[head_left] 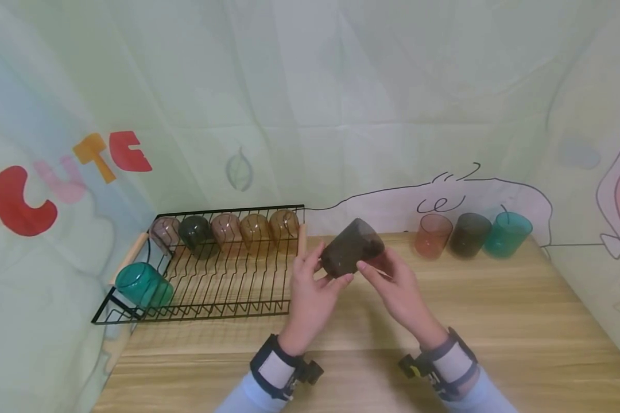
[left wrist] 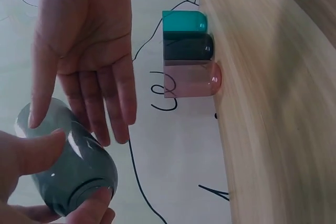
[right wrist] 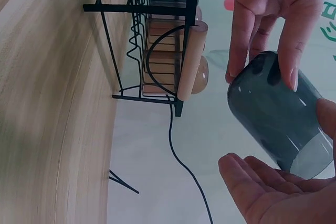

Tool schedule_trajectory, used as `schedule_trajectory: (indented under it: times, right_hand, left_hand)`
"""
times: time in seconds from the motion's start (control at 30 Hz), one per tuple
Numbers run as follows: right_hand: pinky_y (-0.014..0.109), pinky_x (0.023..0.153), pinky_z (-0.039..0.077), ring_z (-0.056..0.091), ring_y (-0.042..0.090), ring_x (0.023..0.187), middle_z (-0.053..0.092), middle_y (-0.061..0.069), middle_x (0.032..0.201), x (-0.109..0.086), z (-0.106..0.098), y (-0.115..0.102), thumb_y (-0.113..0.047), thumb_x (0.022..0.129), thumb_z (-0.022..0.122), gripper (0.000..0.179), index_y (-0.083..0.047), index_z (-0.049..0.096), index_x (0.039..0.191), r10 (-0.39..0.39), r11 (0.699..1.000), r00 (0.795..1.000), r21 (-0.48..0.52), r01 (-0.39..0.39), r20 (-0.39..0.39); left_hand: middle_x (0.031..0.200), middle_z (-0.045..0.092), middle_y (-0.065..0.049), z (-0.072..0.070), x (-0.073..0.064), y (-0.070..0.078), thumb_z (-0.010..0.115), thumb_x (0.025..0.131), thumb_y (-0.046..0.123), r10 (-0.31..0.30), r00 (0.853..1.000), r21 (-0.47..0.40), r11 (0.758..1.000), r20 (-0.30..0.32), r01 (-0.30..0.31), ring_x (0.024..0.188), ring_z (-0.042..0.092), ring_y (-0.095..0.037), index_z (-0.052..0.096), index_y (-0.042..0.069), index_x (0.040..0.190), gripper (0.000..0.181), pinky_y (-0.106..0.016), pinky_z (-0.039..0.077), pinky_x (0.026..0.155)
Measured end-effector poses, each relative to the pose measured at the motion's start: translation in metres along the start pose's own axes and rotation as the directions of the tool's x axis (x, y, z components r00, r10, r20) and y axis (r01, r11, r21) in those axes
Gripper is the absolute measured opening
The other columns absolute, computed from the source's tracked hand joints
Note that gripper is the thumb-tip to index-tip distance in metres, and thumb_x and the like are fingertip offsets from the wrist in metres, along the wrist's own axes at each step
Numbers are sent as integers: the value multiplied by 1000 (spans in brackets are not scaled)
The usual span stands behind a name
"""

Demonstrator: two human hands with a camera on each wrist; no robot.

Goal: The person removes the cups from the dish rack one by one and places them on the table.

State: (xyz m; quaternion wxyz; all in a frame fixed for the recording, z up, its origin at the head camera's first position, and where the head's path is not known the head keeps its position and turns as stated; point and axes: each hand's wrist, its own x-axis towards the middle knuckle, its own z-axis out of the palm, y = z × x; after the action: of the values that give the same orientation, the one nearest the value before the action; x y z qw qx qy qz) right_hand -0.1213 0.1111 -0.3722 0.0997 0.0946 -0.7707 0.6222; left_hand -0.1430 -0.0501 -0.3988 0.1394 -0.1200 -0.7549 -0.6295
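Head view, dark cup (head_left: pixel 348 250) tilted above wooden table (head_left: pixel 356 373), left hand (head_left: pixel 312 287) with thumb and fingers curled around base end, right hand (head_left: pixel 400 289) with thumb and fingers gripping mouth end, wire rack (head_left: pixel 232 281) leftward, three upright cups (head_left: pixel 470 236) rightward.

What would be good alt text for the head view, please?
A person's left hand and right hand hold a tilted dark cup above a wooden table. A black rack on the left holds five cups at the back and a teal cup in front; a pink cup, another dark cup and another teal cup stand on the right.
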Motion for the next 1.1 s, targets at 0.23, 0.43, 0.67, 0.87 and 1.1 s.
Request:
schedule_trajectory:
  times: [0.23, 0.43, 0.67, 0.87, 1.1]
  right_hand:
    - [32, 85, 47, 52, 33, 110, 52, 15, 125, 1, 2, 3, -20, 81, 72, 61, -3, 43, 132, -12, 994, 1000, 109, 11, 11]
    - [33, 79, 50, 54, 33, 106, 52, 13, 123, 1, 4, 2, -14, 75, 77, 66, -5, 44, 131, -25, 995, 1000, 94, 27, -19]
    - [34, 79, 49, 54, 32, 106, 53, 14, 123, 3, 4, 2, -13, 73, 78, 65, -4, 46, 129, -77, 996, 996, 39, 79, -51]
    - [34, 81, 48, 54, 33, 107, 53, 14, 123, 5, 6, 6, -16, 74, 78, 65, -3, 47, 130, -155, 988, 987, -26, 155, -38]
    - [42, 79, 49, 55, 35, 104, 55, 16, 120, 3, 5, 6, -10, 73, 78, 65, -2, 47, 129, -188, 981, 981, -50, 186, -47]
  left_hand:
    - [132, 36, -3, 3, -5, 1, 79, 73, 23, -18, 999, 6, 1000, 30, 18, 109, 50, -25, 47, 10, 134, 70, -27, 49, 78]
    - [135, 44, -6, 5, -7, -5, 77, 75, 31, -68, 995, 76, 995, 72, 62, 114, 51, -19, 46, 12, 133, 68, -22, 47, 77]
    - [136, 43, -4, 7, -6, -6, 76, 77, 24, -76, 991, 28, 997, 112, 73, 114, 51, -20, 43, 12, 134, 67, -24, 46, 80]
    - [135, 43, -4, 6, -7, -7, 76, 77, 18, -61, 990, 46, 997, 129, 56, 113, 51, -24, 41, 14, 136, 69, -24, 46, 81]
    - [137, 42, -8, 7, -7, -9, 76, 77, 26, -41, 990, 10, 999, 135, 40, 115, 49, -24, 41, 11, 136, 70, -27, 46, 83]
